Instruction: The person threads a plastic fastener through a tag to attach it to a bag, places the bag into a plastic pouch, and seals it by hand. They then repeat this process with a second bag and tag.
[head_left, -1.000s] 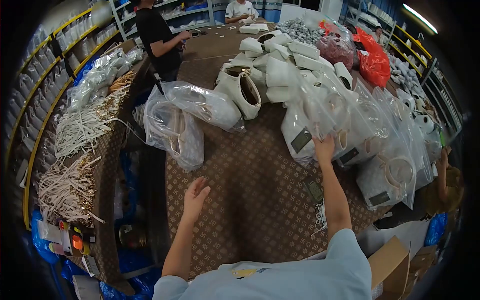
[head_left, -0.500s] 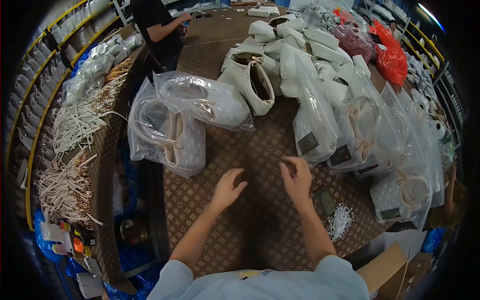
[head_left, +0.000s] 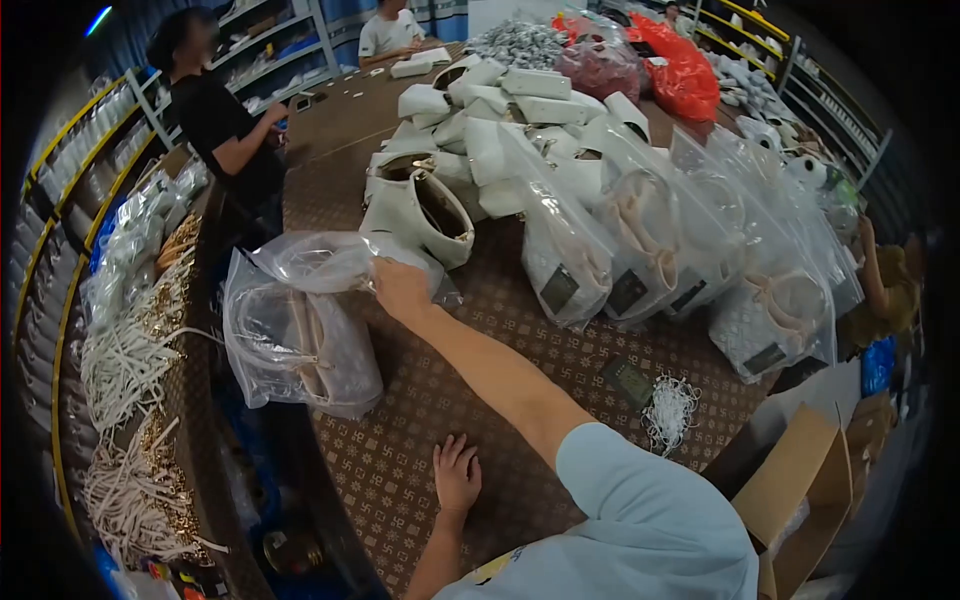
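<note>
My right hand (head_left: 402,290) reaches far forward and left, its fingers closed on a clear plastic bag (head_left: 330,254) with a pale handbag inside. Just in front of it stands another plastic-wrapped handbag (head_left: 345,355), its handle showing through the film. My left hand (head_left: 457,478) lies flat on the brown patterned table (head_left: 395,500), fingers apart, holding nothing. Further right, several more wrapped handbags (head_left: 560,255) stand in a row with dark tags at their lower corners. Unwrapped white handbags (head_left: 425,215) are piled behind.
A dark tag stack (head_left: 630,383) and a tangle of white strings (head_left: 670,412) lie on the table's right. Straps (head_left: 135,490) hang along the left side. An open cardboard box (head_left: 790,480) stands at lower right. A person in black (head_left: 225,130) is at the far left.
My right hand has crossed from the table's middle to the plastic-wrapped handbag at the left. My left hand has lowered onto the table. The view has turned and shifted.
</note>
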